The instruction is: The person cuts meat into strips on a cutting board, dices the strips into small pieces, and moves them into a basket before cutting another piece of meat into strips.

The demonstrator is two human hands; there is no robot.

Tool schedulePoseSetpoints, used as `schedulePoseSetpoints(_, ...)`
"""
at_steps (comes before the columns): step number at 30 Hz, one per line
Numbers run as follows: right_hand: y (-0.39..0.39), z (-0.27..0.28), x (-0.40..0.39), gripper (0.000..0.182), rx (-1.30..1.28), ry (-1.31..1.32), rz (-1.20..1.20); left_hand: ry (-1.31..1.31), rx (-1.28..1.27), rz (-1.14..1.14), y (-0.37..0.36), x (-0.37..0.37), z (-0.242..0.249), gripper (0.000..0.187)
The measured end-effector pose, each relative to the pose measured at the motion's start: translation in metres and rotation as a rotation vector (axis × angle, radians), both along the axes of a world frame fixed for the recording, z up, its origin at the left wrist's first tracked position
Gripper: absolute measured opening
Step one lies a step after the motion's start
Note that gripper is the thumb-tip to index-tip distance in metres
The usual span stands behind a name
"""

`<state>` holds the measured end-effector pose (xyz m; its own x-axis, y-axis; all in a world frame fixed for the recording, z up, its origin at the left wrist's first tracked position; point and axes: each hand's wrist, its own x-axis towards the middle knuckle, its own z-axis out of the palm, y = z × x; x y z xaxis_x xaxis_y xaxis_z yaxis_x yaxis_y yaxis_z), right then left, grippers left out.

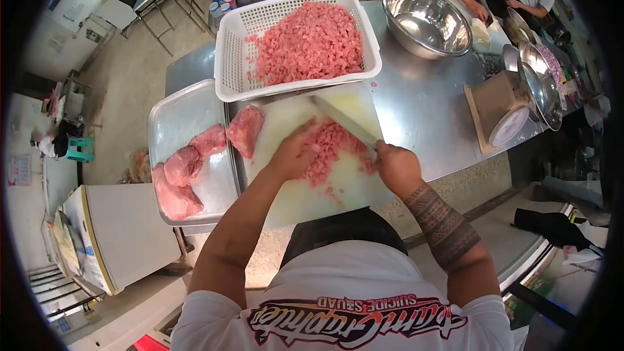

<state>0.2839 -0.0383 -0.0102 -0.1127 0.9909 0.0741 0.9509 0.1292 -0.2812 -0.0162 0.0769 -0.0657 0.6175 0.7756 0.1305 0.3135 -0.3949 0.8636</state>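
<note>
My right hand (398,168) is closed round the handle of a kitchen knife (348,125), whose long blade slants up and left over the cutting board (286,198). Beneath the blade and to its left lies a pile of diced raw meat (325,156). My left hand (294,151) rests at the left side of this pile, fingers stretched toward the blade and partly against the meat. A whole chunk of raw meat (246,131) sits at the board's upper left edge.
A white perforated basket (229,81) heaped with diced meat stands behind the board. Left is a metal tray (221,185) with several meat pieces. A steel bowl (416,16) and a scale (497,110) stand to the right. Another person's hand (478,10) works at the far right.
</note>
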Motion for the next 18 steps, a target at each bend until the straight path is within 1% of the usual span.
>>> schedulePoseSetpoints(1,0.000,0.000,-0.008,0.006,0.004,0.020,0.068,-0.063,0.068,0.112,-0.004,-0.014,-0.004,0.054)
schedulePoseSetpoints(2,-0.004,-0.001,-0.015,0.006,-0.017,0.001,0.084,-0.124,0.136,0.223,-0.007,-0.029,-0.007,0.051)
schedulePoseSetpoints(4,-0.015,-0.002,-0.026,0.009,-0.067,-0.032,0.118,-0.016,0.193,0.447,-0.016,-0.056,-0.004,0.043)
schedulePoseSetpoints(5,-0.021,0.003,-0.024,0.014,-0.113,-0.014,0.107,0.039,0.219,0.425,-0.019,-0.062,-0.008,0.046)
schedulePoseSetpoints(8,-0.035,0.020,-0.004,0.020,-0.126,0.285,0.023,0.207,0.275,0.358,-0.028,-0.063,-0.025,0.058)
schedulePoseSetpoints(9,-0.041,0.022,0.008,0.018,-0.120,0.387,-0.024,0.260,0.300,0.330,-0.031,-0.052,-0.023,0.063)
schedulePoseSetpoints(10,-0.051,0.026,0.024,0.016,-0.267,0.622,-0.208,0.312,0.328,0.298,-0.032,-0.039,-0.020,0.069)
schedulePoseSetpoints(11,-0.065,0.026,0.040,0.015,-0.416,0.856,-0.399,0.297,0.291,0.201,-0.036,-0.021,-0.021,0.079)
schedulePoseSetpoints(12,-0.075,0.020,0.054,0.015,-0.447,0.880,-0.436,0.278,0.256,0.105,-0.041,-0.004,-0.020,0.089)
schedulePoseSetpoints(14,-0.093,0.000,0.077,0.015,-0.510,0.925,-0.512,0.205,0.215,0.029,-0.052,0.011,-0.019,0.102)
schedulePoseSetpoints(15,-0.102,-0.011,0.083,0.016,-0.541,0.982,-0.511,0.169,0.192,-0.010,-0.056,0.015,-0.018,0.109)
schedulePoseSetpoints(17,-0.117,-0.030,0.090,0.019,-0.601,1.099,-0.510,0.292,0.251,-0.083,-0.077,0.007,-0.005,0.118)
schedulePoseSetpoints(18,-0.118,-0.029,0.086,0.020,-0.608,1.090,-0.503,0.353,0.282,-0.122,-0.086,0.004,-0.002,0.122)
